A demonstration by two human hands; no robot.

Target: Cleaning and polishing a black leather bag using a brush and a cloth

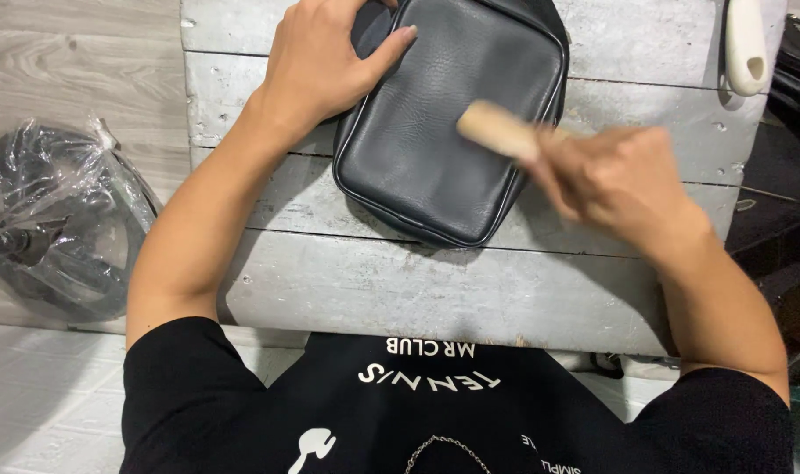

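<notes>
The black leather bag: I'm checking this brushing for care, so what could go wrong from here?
1. The right hand is blurred mid-stroke with the wooden brush; a hard stroke might scuff the black leather bag.
2. Only the left hand steadies it, at one corner, so the bag could slide on the white plank table.
</notes>
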